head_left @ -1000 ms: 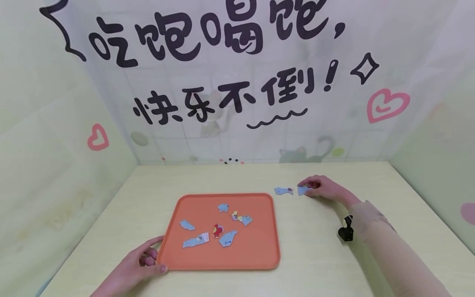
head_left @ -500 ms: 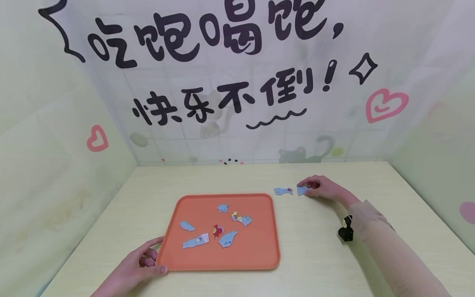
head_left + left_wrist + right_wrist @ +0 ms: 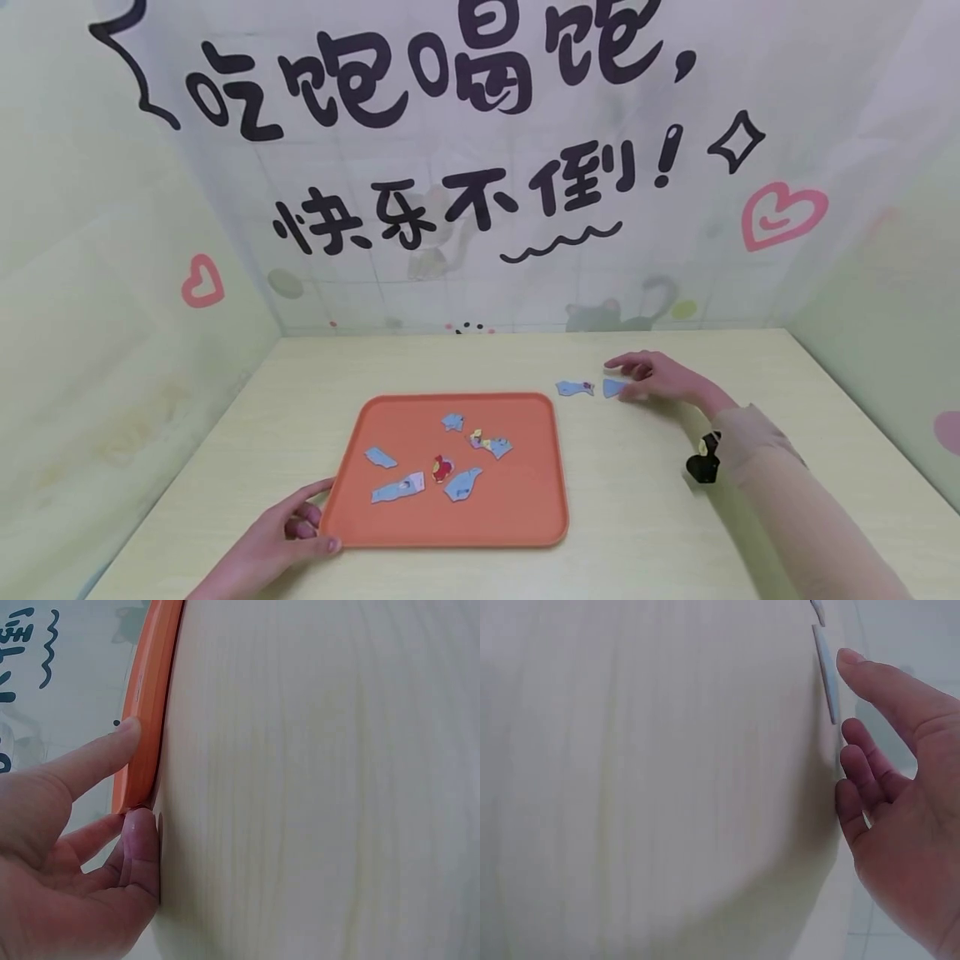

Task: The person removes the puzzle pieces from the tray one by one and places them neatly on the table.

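Fingers of the right hand (image 3: 660, 382) bent and relaxed, thumb well apart from forefinger, nothing pinched. Wrist view: thumb just beside, not on, the small flat, pale-blue, wedge-shaped card piece (image 3: 611, 388). Piece lies on the pale wood-grained counter (image 3: 637, 533), toward its far edge, right of the tray's far right corner.

Just left of it: a longer pale-blue card piece with wavy outline and a red patch (image 3: 573, 388); narrow gap between.

Left hand (image 3: 283, 532) holds the near left corner of the orange rectangular tray (image 3: 510, 512), thumb against the rim. Six printed pieces spread on it, none at the edges.

Handling, my judgement: thin card, little to grip. Best guided with light fingertip pressure, sliding flat; keep neighbour undisturbed, match facing edges by eye. Tray corner wants only a steady hold, no tilt.
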{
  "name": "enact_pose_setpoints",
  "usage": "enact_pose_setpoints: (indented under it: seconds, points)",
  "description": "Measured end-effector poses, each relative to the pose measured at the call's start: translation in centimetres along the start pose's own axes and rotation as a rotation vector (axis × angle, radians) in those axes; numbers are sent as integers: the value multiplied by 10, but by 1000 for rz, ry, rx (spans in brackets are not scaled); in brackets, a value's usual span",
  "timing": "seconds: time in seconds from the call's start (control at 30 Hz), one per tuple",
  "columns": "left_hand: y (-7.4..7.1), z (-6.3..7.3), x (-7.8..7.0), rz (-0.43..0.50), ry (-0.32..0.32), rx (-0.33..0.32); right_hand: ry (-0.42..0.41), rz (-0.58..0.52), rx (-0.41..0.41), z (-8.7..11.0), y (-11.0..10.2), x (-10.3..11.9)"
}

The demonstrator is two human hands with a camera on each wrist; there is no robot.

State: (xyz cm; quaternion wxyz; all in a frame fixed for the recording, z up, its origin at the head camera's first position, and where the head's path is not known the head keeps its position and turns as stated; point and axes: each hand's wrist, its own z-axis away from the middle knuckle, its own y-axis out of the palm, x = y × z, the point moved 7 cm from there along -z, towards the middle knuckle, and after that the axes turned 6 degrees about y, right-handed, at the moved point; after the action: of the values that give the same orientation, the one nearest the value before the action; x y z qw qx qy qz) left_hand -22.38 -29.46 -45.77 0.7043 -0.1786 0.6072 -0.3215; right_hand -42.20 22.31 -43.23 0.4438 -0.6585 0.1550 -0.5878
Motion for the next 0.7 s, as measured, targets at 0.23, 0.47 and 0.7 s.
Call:
enact_pose_setpoints:
  seconds: [0.23, 0.47, 0.7]
  points:
    - [0, 1, 0, 14, 15, 3, 1, -13, -27, -7, -7, 9]
    - [0, 0, 0, 22, 32, 9, -50, -16, -45, -16, -8, 26]
    - [0, 1, 0, 16, 24, 4, -107, -36, -51, -24, -4, 51]
